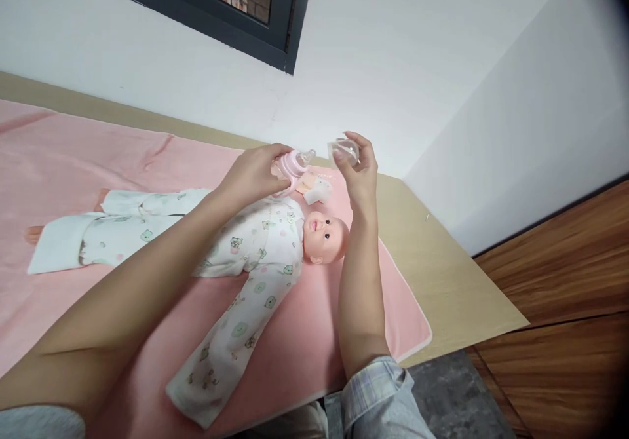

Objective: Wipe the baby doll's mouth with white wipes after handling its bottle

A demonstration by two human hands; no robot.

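My left hand (263, 173) is wrapped round a baby bottle (293, 166) with a pink collar and a clear teat that points to the right. Held between the fingers and thumb of my right hand (361, 164) is a clear bottle cap (344, 152), apart from the teat. Below both hands a baby doll (324, 237) lies on its back, its head to the right. It wears a white suit (260, 242) printed with small green animals. One long sleeve stretches toward me. The doll's other arm is partly hidden behind my left hand and the bottle.
A pink blanket (295, 334) lies under the doll on a light wooden table (417, 249). Behind it rise a white wall (354, 46) and a dark window frame (282, 39). Wood-grained panels (565, 282) stand at the right, beside a grey floor (457, 393).
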